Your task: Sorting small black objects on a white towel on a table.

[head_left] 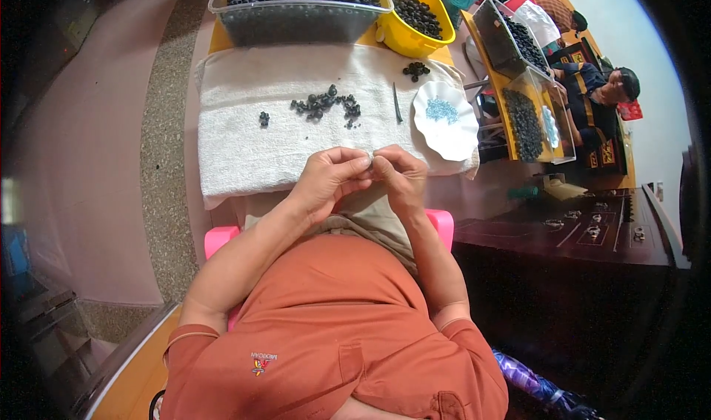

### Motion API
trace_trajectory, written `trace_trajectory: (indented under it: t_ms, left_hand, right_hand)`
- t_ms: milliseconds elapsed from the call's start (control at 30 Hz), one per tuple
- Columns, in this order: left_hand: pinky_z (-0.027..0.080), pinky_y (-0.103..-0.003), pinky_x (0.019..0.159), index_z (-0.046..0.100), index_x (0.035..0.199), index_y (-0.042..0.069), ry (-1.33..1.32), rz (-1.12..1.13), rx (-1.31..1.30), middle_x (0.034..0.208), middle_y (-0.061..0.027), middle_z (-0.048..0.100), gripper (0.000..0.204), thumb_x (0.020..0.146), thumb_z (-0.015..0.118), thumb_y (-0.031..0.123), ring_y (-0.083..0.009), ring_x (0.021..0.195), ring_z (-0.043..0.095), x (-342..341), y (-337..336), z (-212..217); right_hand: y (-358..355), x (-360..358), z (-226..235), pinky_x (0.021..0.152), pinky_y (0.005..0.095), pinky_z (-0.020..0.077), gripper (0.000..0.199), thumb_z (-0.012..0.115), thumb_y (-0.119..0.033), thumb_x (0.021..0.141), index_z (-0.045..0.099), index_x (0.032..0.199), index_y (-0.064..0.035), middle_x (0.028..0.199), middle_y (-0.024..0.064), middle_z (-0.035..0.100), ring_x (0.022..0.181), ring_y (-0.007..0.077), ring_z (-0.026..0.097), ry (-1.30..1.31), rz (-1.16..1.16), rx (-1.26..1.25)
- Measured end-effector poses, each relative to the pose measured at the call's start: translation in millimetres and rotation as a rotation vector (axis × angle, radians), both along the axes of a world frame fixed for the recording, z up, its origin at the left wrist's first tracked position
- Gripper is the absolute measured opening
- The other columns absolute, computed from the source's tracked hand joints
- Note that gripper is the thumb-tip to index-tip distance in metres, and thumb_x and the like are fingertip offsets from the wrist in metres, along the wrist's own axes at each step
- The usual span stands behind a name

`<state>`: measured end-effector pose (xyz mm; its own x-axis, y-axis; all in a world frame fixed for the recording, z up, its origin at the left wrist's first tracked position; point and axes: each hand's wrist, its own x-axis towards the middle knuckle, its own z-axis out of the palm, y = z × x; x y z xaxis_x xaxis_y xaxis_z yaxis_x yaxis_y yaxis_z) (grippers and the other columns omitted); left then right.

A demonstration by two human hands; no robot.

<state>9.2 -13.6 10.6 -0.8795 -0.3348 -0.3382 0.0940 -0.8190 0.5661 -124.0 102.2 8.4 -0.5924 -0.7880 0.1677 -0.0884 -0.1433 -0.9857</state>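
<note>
My left hand (331,177) and my right hand (402,178) meet just off the near edge of a white towel (244,153). Thumb and forefinger of each are pinched together at one spot, closed on a tiny pale piece too small to make out. Beyond them on the towel lie a loose pile of small black ring-like parts (320,104) and a few more black parts (264,119) to the left. A thin dark pointed tool (397,103) rests to the right, beside a white scalloped plate (457,143) bearing small clear bluish pieces (442,111).
At the back stand a clear bin (296,24) and a yellow bucket (412,44), both full of black parts. A small black cluster (416,70) sits by the bucket. To the right, another person (592,98) sits by a table with clear boxes (523,124) of black parts.
</note>
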Motion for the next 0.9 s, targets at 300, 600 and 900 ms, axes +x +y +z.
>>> trace_trajectory:
  t_ms: [300,600,900]
  left_hand:
    - [0.057,-0.027,0.074,0.063,0.102,0.002,-0.006,-0.032,-0.105,0.093,-0.0047,0.066,0.015,0.091,0.067,0.012,-0.0125,0.083,0.064,1,0,4]
    - [0.057,-0.027,0.074,0.061,0.099,0.003,0.020,-0.053,-0.086,0.092,-0.0044,0.065,0.013,0.091,0.067,0.012,-0.0132,0.081,0.064,2,-1,3]
    - [0.057,-0.026,0.073,0.063,0.095,0.003,0.062,0.096,-0.022,0.087,-0.0037,0.065,0.011,0.089,0.069,0.010,-0.0109,0.077,0.063,0,-1,1]
  right_hand:
    - [5,-17,12,0.065,0.0218,0.0509,0.005,0.066,0.001,0.089,0.069,0.092,0.0042,0.084,0.0046,0.065,0.073,0.0091,0.061,-0.077,0.224,0.093]
    - [6,-13,8,0.066,0.0238,0.0514,0.012,0.065,0.002,0.088,0.070,0.099,0.0029,0.091,0.0092,0.066,0.079,0.0132,0.063,0.121,0.268,0.018]
    - [-3,0,9,0.065,0.0249,0.0502,0.024,0.065,-0.001,0.090,0.065,0.114,0.0017,0.094,0.0111,0.064,0.080,0.0142,0.062,0.675,0.102,-0.046]
